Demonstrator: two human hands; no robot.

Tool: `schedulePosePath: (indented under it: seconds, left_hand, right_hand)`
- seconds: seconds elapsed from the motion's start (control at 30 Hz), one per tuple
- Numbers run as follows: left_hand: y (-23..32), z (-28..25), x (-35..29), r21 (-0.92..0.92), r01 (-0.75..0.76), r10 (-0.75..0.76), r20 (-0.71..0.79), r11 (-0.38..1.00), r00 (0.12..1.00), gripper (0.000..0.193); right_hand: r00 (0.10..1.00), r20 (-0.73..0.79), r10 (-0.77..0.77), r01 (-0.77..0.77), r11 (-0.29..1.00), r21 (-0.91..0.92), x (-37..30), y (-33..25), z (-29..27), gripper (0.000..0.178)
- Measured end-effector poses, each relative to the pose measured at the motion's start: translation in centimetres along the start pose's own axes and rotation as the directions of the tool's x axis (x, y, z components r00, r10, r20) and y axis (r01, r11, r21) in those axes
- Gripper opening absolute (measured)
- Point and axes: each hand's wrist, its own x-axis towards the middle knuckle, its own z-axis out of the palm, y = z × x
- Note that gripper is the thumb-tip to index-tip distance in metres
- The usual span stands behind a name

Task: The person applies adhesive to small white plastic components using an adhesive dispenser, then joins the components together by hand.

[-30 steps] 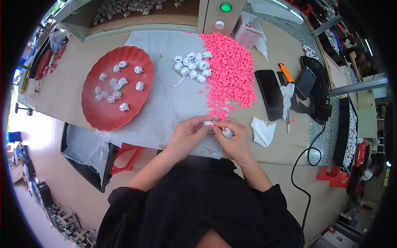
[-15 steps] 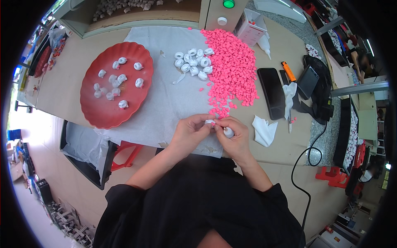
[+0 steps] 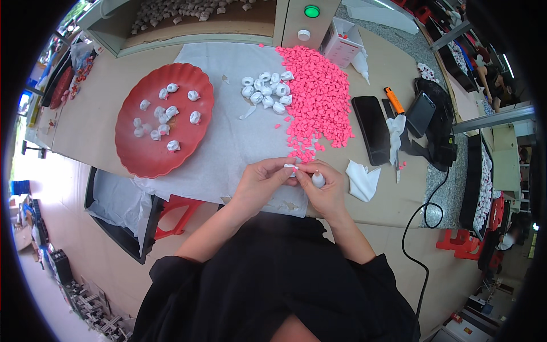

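Note:
My left hand (image 3: pixel 259 185) pinches a small white ring-shaped piece (image 3: pixel 289 167) near the table's front edge. A bit of pink shows on it. The thumb and finger of my right hand (image 3: pixel 330 196) meet at the same piece, and a small white squeeze bottle (image 3: pixel 318 179) with a narrow tip is tucked in that hand. Just beyond my fingertips spreads a heap of little pink pieces (image 3: pixel 319 94). Left of the heap lies a cluster of white ring-shaped pieces (image 3: pixel 266 90). A scalloped red plate (image 3: pixel 151 162) holds several white pieces, some with pink on them.
White paper (image 3: pixel 228 148) covers the middle of the table. At the right lie a black phone (image 3: pixel 371 130), an orange-handled cutter (image 3: pixel 394 100), a white cloth (image 3: pixel 363 179) and a black bag (image 3: pixel 439 108). A white box (image 3: pixel 343 43) and a cabinet (image 3: pixel 199 37) stand at the back.
The squeeze bottle has tilted in my right hand, so its tip now points up. Both hands stay together at the white piece. The view has shifted slightly.

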Motion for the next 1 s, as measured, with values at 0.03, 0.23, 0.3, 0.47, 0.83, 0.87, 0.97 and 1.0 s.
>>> schedulePosePath:
  seconds: [0.03,0.23,0.3,0.47,0.83,0.87,0.97,1.0]
  left_hand:
    - [0.0,0.0,0.0,-0.014,-0.006,0.006,-0.002,1.0,1.0,0.024]
    - [-0.1,-0.1,0.1,-0.011,-0.022,0.022,-0.004,1.0,1.0,0.023]
    - [-0.2,-0.2,0.1,-0.018,-0.022,0.022,0.0,1.0,1.0,0.024]
    - [-0.4,-0.4,0.0,-0.006,-0.035,0.035,0.004,0.999,0.999,0.024]
    - [8.2,-5.7,-1.2,0.981,0.14,0.881,0.053,-0.134,0.47,0.023]
    - [7.9,-5.7,-0.4,0.994,0.05,0.871,0.06,-0.096,0.488,0.024]
    - [6.7,-3.7,3.0,0.97,-0.244,0.796,0.163,-0.02,0.582,0.026]
    - [6.4,-3.3,4.3,0.963,-0.268,0.76,0.185,-0.015,0.623,0.027]
  right_hand:
    - [0.998,-0.004,-0.07,0.07,0.997,-0.025,0.0,0.2,0.1,0.011]
    - [0.973,0.011,-0.229,0.229,0.966,-0.116,-0.1,0.8,0.2,0.019]
    - [0.961,0.02,-0.277,0.277,0.947,-0.161,-0.1,0.9,0.2,0.021]
    - [0.942,0.028,-0.335,0.335,0.926,-0.175,-0.2,1.3,0.4,0.021]
    - [0.992,-0.101,-0.077,0.092,0.983,0.159,-0.6,2.0,-0.9,0.031]
    - [0.995,-0.069,-0.073,0.082,0.987,0.139,-0.5,2.5,-1.0,0.031]
    - [0.992,-0.119,0.034,0.001,0.959,0.284,-0.3,1.2,-0.3,0.027]
    - [0.993,-0.111,0.031,0.002,0.959,0.285,-0.4,0.9,-0.3,0.027]
